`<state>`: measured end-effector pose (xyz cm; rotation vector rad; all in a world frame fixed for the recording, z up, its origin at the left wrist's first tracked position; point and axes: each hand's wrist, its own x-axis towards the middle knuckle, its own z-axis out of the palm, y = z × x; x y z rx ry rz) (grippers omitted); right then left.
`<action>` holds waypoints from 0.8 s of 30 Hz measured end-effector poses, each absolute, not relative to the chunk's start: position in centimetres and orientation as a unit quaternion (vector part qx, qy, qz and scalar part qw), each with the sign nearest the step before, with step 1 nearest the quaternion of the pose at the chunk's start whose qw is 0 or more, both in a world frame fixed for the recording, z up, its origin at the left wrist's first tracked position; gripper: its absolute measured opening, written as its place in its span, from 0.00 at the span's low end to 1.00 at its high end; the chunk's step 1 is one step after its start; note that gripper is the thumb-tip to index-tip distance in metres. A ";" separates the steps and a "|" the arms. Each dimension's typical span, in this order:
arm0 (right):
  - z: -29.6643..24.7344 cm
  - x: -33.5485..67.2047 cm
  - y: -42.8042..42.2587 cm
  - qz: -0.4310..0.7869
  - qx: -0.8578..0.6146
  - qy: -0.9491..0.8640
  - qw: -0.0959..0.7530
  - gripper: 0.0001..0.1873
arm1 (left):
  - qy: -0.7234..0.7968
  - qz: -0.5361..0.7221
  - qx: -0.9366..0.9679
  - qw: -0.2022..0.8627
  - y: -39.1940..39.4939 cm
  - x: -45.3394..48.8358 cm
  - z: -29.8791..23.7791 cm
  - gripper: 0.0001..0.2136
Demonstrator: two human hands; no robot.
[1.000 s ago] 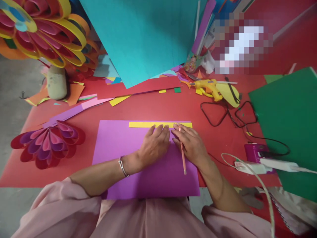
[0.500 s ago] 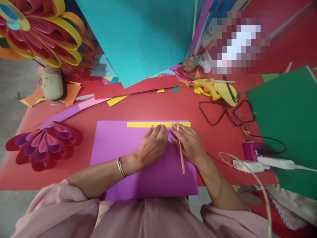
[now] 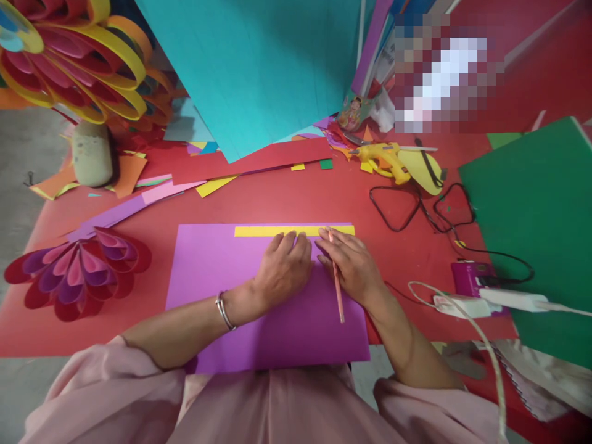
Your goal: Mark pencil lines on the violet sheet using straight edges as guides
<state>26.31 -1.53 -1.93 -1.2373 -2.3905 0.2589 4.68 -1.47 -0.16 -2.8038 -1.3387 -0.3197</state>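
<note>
A purple sheet of paper (image 3: 208, 271) lies in front of me, and a yellow paper strip (image 3: 259, 232) runs along its far edge. My left hand (image 3: 284, 268) rests on the sheet with bent, slightly parted fingers, their tips at the strip's near edge. Beside it, my right hand (image 3: 354, 265) has a pink pencil (image 3: 339, 296) held between its fingers, the long end pointing toward me. The right fingertips touch the right part of the strip.
A petalled paper flower (image 3: 76, 271) sits at the left. Behind are a red strip (image 3: 259, 157), paper scraps and a yellow glue gun (image 3: 383, 160) with a looped black cord (image 3: 393, 228). A green sheet (image 3: 531, 240) and white plugs (image 3: 513, 300) lie on the right.
The view has shifted slightly. My left fingers have parted a little; the right hand keeps the pencil, and the strip stays in place on the sheet.
</note>
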 end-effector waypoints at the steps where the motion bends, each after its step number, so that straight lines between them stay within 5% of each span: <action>1: -1.9 26.3 -1.5 0.092 -0.447 -0.863 0.216 0.19 | -0.428 -0.106 -0.897 0.012 -1.5 4.7 -0.3 0.16; 19: -1.8 26.3 -1.4 0.086 -0.442 -0.866 0.217 0.22 | -0.429 -0.094 -0.898 0.033 -1.7 4.8 -0.5 0.17; 24: -1.4 26.4 -1.8 0.081 -0.440 -0.849 0.282 0.23 | -0.427 -0.095 -0.899 0.023 -1.6 4.8 -0.5 0.18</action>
